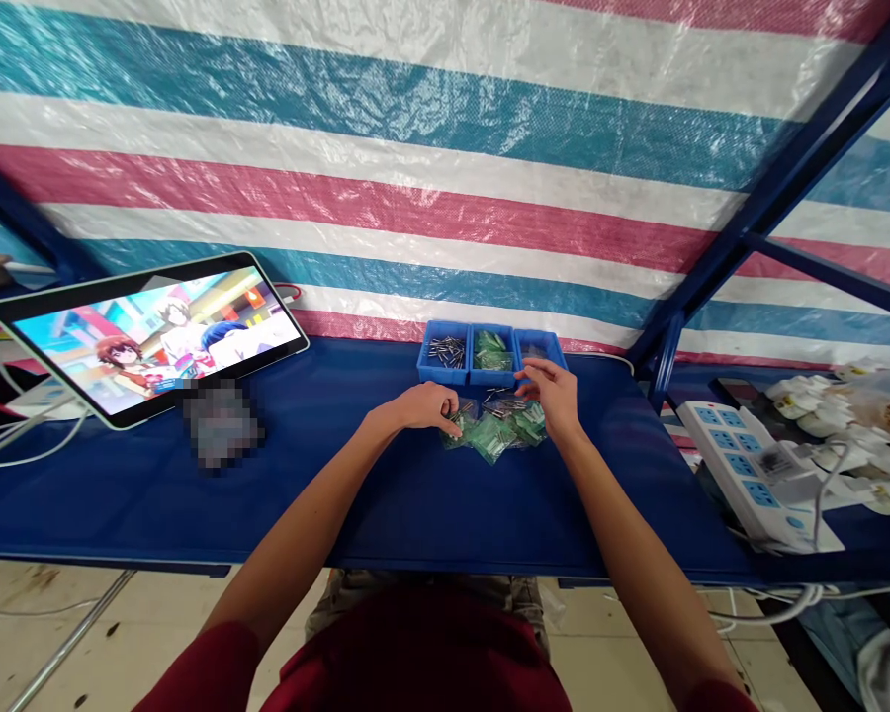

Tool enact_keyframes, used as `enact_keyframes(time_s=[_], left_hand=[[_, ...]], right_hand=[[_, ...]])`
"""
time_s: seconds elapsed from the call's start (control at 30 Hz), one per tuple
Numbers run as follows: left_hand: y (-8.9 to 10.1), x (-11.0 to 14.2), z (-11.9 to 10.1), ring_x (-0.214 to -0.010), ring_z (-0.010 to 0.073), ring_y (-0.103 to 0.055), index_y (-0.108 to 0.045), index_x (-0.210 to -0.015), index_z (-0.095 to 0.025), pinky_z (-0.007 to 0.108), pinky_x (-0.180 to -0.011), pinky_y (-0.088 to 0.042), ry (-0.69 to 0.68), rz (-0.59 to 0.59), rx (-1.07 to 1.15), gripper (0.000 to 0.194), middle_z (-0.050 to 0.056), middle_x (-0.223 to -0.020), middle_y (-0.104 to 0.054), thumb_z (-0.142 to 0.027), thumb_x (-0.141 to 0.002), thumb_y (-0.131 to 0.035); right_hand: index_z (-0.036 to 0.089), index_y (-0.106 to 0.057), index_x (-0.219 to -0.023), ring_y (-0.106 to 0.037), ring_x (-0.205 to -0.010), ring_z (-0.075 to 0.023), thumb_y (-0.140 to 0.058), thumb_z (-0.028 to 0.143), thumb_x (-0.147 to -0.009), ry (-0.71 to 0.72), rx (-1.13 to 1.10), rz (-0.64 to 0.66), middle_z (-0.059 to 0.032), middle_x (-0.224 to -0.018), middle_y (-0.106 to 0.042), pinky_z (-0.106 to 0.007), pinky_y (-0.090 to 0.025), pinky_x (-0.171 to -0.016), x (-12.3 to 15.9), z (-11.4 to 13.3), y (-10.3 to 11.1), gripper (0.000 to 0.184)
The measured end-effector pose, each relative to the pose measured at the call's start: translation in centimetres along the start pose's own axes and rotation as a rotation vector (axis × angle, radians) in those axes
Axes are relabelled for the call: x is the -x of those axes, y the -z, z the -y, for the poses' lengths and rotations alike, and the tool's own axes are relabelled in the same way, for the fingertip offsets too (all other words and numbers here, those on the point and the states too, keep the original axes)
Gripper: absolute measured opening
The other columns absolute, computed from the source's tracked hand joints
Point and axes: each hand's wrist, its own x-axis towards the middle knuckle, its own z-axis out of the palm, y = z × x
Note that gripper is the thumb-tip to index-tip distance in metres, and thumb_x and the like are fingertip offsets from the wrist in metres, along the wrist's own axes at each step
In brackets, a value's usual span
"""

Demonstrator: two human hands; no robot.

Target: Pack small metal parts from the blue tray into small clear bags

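Observation:
My left hand (428, 405) is on the left side of a pile of small clear plastic bags (493, 435) with green pieces inside. Its fingers are curled, and thumb and forefinger close around the edge of one small bag (460, 425). My right hand (553, 391) hovers by the front of the right blue bin (553, 341), fingers bent together; what they hold, if anything, is too small to make out. Beneath it lie several loose metal pins (502, 400). The left bin (445, 376) holds dark metal pins, the middle bin (493, 378) green packets.
A tablet (155, 336) playing a cartoon leans at the left, with a blurred-out item (222, 425) before it. On the right are a white power strip (742, 465), white plastic parts (823, 415) and cables. A blue metal frame post (771, 168) slants up behind the blue table (445, 514).

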Motion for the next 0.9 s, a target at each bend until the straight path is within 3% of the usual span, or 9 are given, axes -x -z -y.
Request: enact_keyframes(time_s=[0.17,0.3,0.37,0.5,0.63,0.7,0.77,0.83,0.9], left_hand=[[0.3,0.1,-1.3,-0.054,0.0121,-0.047,-0.059,-0.065,-0.018,0.024,-0.053,-0.034,-0.059,-0.067,0.178,0.032,-0.001,-0.06,-0.055,-0.046,-0.065,-0.075],[0.4,0.0,-2.6,-0.058,0.0114,-0.048,-0.061,-0.069,-0.016,0.024,-0.057,-0.038,-0.073,-0.208,0.306,0.03,0.0,-0.065,-0.056,-0.045,-0.072,-0.071],[0.0,-0.2,-3.0,-0.061,0.0119,-0.05,-0.062,-0.071,-0.016,0.024,-0.058,-0.039,-0.071,-0.312,0.347,0.031,0.001,-0.068,-0.058,-0.046,-0.072,-0.072],[-1.3,-0.8,-3.3,-0.066,0.0136,-0.057,-0.064,-0.085,-0.016,0.025,-0.061,-0.046,-0.063,-0.409,0.518,0.035,0.004,-0.08,-0.064,-0.047,-0.071,-0.072],[-2.2,-1.3,-2.9,-0.058,0.0128,-0.057,-0.061,-0.089,-0.015,0.026,-0.059,-0.048,-0.018,-0.448,0.659,0.041,0.003,-0.073,-0.064,-0.046,-0.066,-0.076],[-2.3,-1.3,-2.8,-0.052,0.011,-0.055,-0.06,-0.091,-0.015,0.024,-0.055,-0.046,-0.008,-0.497,0.682,0.042,0.001,-0.067,-0.063,-0.046,-0.067,-0.076],[-2.3,-1.2,-2.9,-0.046,0.0093,-0.051,-0.057,-0.098,-0.017,0.022,-0.05,-0.044,-0.004,-0.519,0.702,0.045,-0.003,-0.058,-0.058,-0.045,-0.07,-0.075],[-2.4,-1.1,-3.2,-0.041,0.0081,-0.047,-0.053,-0.103,-0.019,0.02,-0.045,-0.04,-0.006,-0.53,0.729,0.048,-0.007,-0.052,-0.053,-0.046,-0.071,-0.075],[-2.6,-1.2,-3.5,-0.04,0.0083,-0.047,-0.054,-0.104,-0.019,0.019,-0.043,-0.039,-0.014,-0.512,0.758,0.047,-0.008,-0.05,-0.05,-0.048,-0.072,-0.074]], right_hand=[[0.016,-0.069,-0.083,-0.052,-0.044,-0.0118,-0.067,0.039,-0.069,0.087,0.152,0.145,-0.0017,-0.065,-0.066,-0.025,-0.037,-0.04,0.5,0.0,-0.5,0.027],[0.017,-0.072,-0.086,-0.047,-0.047,-0.0097,-0.071,0.046,-0.069,0.083,0.253,0.432,-0.0003,-0.069,-0.064,-0.025,-0.035,-0.044,1.4,0.4,-1.1,0.033],[0.018,-0.07,-0.077,-0.046,-0.049,-0.0096,-0.072,0.047,-0.068,0.116,0.282,0.531,0.0012,-0.064,-0.06,-0.024,-0.035,-0.046,1.7,0.4,-1.3,0.031],[0.018,-0.065,-0.068,-0.044,-0.045,-0.0103,-0.071,0.048,-0.07,0.161,0.242,0.449,0.0032,-0.051,-0.052,-0.024,-0.034,-0.045,1.9,0.0,-1.5,0.031],[0.018,-0.069,-0.083,-0.051,-0.045,-0.0139,-0.066,0.045,-0.077,0.196,0.239,0.387,0.0017,-0.051,-0.055,-0.026,-0.04,-0.046,1.9,-0.3,-1.3,0.029],[0.019,-0.068,-0.103,-0.056,-0.051,-0.0145,-0.057,0.042,-0.085,0.293,0.275,0.367,-0.0011,-0.066,-0.062,-0.028,-0.047,-0.051,1.9,-0.2,-1.2,0.031],[0.024,-0.063,-0.117,-0.061,-0.065,-0.0155,-0.053,0.038,-0.088,0.462,0.352,0.365,-0.0064,-0.095,-0.066,-0.031,-0.052,-0.06,2.0,-0.1,-1.1,0.033],[0.025,-0.065,-0.113,-0.063,-0.082,-0.0178,-0.053,0.035,-0.088,0.632,0.427,0.366,-0.0095,-0.116,-0.06,-0.032,-0.054,-0.067,2.1,0.0,-1.0,0.029],[0.023,-0.068,-0.101,-0.062,-0.092,-0.0203,-0.053,0.033,-0.089,0.732,0.469,0.352,-0.0105,-0.117,-0.059,-0.033,-0.055,-0.071,2.1,0.1,-1.0,0.022]])
